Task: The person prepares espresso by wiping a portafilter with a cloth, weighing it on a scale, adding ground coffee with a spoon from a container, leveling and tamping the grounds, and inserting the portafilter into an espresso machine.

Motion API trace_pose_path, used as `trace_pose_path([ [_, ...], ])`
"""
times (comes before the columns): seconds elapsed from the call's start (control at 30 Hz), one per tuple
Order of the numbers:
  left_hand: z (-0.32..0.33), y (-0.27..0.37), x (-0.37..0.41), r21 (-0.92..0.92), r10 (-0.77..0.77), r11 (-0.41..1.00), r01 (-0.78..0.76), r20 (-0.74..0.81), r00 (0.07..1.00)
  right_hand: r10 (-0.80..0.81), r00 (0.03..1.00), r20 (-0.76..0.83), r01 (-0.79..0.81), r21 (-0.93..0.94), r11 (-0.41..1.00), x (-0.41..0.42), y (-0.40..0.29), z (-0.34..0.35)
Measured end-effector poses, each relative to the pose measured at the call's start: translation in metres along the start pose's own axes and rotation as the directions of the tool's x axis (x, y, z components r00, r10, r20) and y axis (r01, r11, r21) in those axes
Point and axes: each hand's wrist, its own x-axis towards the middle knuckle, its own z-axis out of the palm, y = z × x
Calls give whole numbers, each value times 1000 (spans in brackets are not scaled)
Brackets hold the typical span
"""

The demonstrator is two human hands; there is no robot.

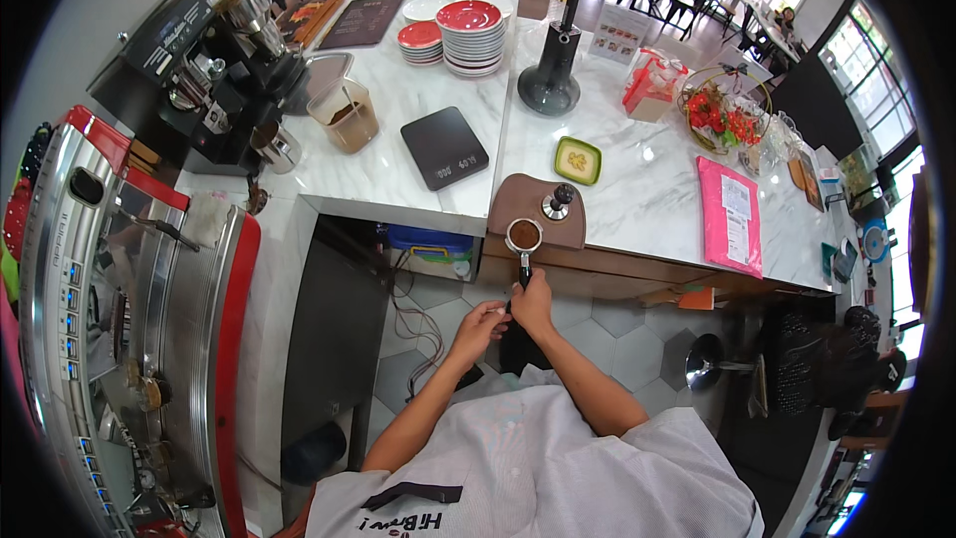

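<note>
My right hand (532, 304) grips the black handle of an espresso portafilter (523, 260). The basket is filled with brown ground coffee (525, 235) and lies over the front edge of a brown tamping mat (515, 202). Close beside the handle's lower end is my left hand (478, 329), its fingers bent; whether they hold the handle is unclear. A coffee tamper (558, 202) with a dark knob stands upright on the mat, just right of the basket. Behind the mat sits a small green-rimmed dish (578, 161).
Left on the marble counter are a black digital scale (445, 147), a plastic tub of grounds (345, 119), a steel cup (275, 146) and coffee grinders (179, 60). An espresso machine (187, 299) flanks my left. Stacked saucers (472, 37) and a pink parcel (730, 217) are farther off.
</note>
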Motion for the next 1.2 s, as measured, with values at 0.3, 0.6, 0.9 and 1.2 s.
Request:
trace_pose_path([
  [0.3,47,-3,49,-415,-161,897,155,20,987,-36,997,-67,36,7,999,7,28,13],
  [0.6,56,-5,78,-53,-49,998,43,-111,993,-370,923,-108,342,-210,916,103,-41,-115],
  [0.9,56,18,73,106,-69,991,80,-104,992,-359,844,398,494,-316,810,183,-50,-130],
  [1.2,58,24,94,-152,-23,988,4,-124,992,-479,721,501,593,-90,800,129,-100,-122],
])
